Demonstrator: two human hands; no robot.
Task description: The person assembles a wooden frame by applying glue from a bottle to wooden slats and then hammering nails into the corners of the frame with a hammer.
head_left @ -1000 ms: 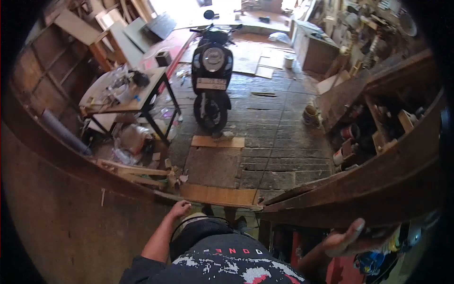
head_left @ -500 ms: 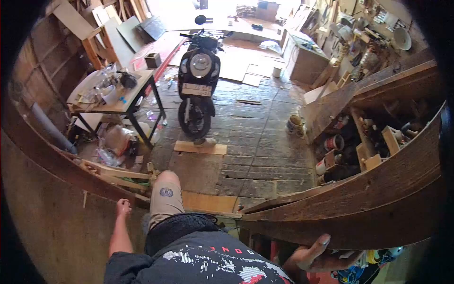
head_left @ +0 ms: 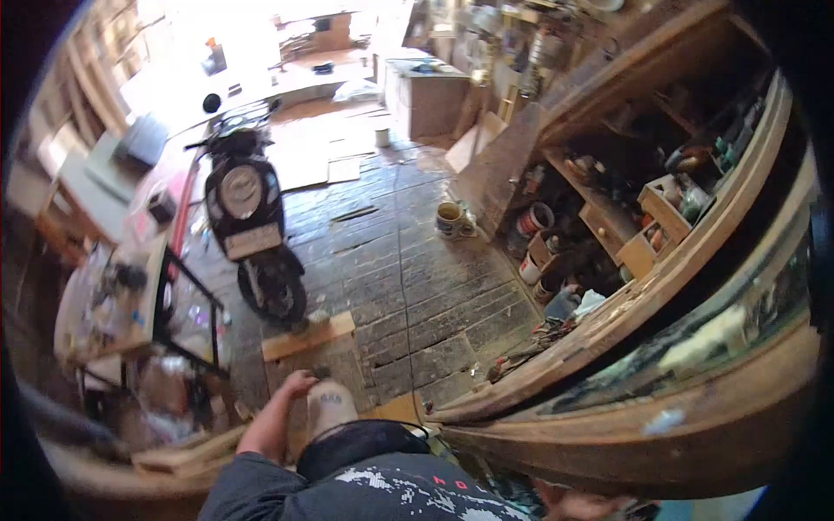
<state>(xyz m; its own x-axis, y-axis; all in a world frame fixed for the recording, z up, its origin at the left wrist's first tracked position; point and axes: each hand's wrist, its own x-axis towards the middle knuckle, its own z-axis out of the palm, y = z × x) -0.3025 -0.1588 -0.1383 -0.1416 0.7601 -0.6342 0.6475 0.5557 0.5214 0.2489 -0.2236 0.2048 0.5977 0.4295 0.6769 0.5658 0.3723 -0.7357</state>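
Observation:
My left hand (head_left: 300,382) is in front of my body, by the knee of my beige shorts (head_left: 332,406). It is small and blurred, and no object shows in it. At the bottom edge, my right hand (head_left: 578,504) is at the lower edge of a long dark wooden board (head_left: 608,456). Motion smears its fingers, and whether they grip the board cannot be made out. Above this board is a lighter wooden edge (head_left: 608,326), with small tools and scraps lying along it.
A black scooter (head_left: 248,208) stands on the plank floor (head_left: 434,295), its front wheel near a wood strip (head_left: 308,337). A cluttered table (head_left: 143,304) is on the left. Buckets (head_left: 449,219) and shelves with wooden boxes (head_left: 665,208) are on the right. A dark cable crosses the floor.
The view has turned, so the scooter and table sit further left and more of the right-hand shelves shows. My left hand has moved from beside my leg to near the knee.

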